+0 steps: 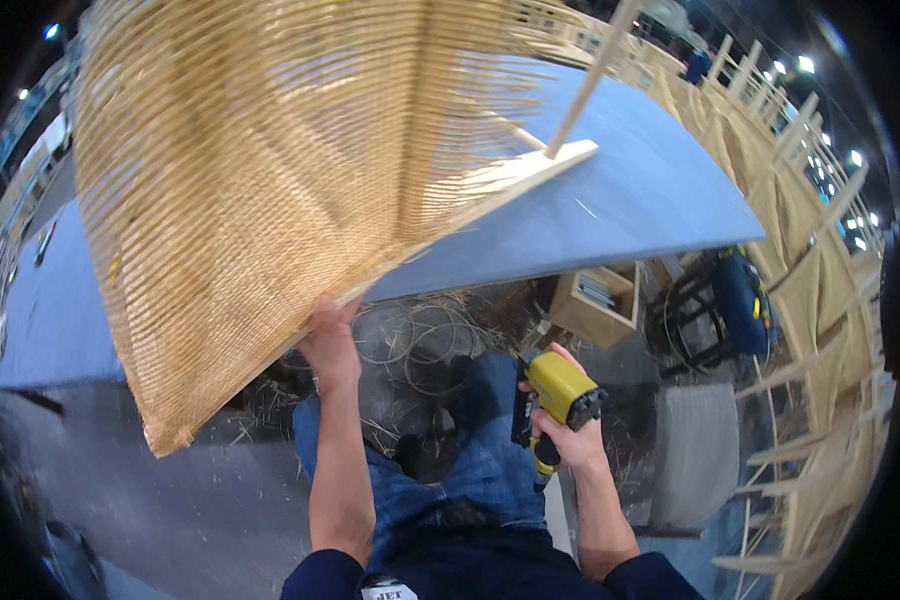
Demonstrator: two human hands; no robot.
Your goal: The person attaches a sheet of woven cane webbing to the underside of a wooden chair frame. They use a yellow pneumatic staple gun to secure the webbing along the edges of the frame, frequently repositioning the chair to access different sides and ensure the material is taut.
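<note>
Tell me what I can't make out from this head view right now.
- Left hand fingertips: tucked behind the edge of the woven cane panel, so the grip is unclear.
- Yellow nail gun nose: hidden behind its body and the right hand.
- Blue table surface under the panel: covered.
- Panel's top: cut off by the picture's upper edge.
- Floor clutter below the table: too small, shadowed.

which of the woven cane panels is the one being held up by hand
The big woven panel tilted over the blue table, gripped at its lower edge by the left hand. The other wooden frames stand untouched at the right.
</note>
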